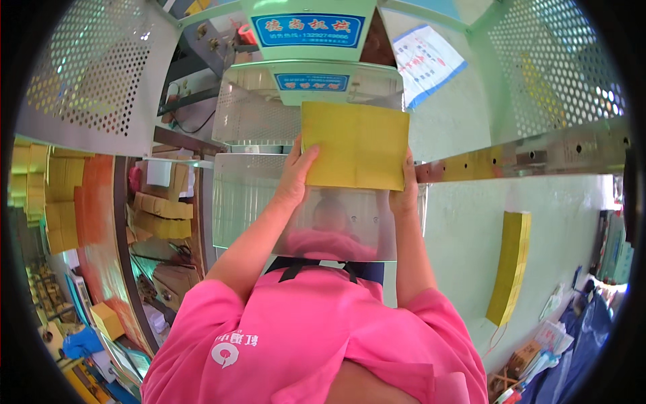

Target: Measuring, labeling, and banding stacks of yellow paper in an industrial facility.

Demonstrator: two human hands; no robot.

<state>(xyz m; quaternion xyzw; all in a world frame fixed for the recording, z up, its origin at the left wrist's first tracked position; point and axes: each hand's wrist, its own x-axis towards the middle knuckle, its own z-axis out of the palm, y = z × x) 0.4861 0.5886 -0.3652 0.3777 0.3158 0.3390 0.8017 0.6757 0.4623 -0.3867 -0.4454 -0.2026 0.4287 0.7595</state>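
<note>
Both of my hands hold a flat yellow rectangular piece that looks like paper or cardboard, creased down its middle. Whether it is one sheet or a stack cannot be made out. My left hand grips its left edge, thumb lying on the top face. At the lower right corner, my right hand is closed on the edge, with most of its fingers hidden beneath. The piece is held over a shiny metal plate of a pale green machine, which reflects my pink shirt.
Perforated guards flank the machine, and a metal bar with holes runs out to the right. On the right, a long yellow stack rests on a pale green surface. Brown cardboard pieces and an orange-painted board are at left.
</note>
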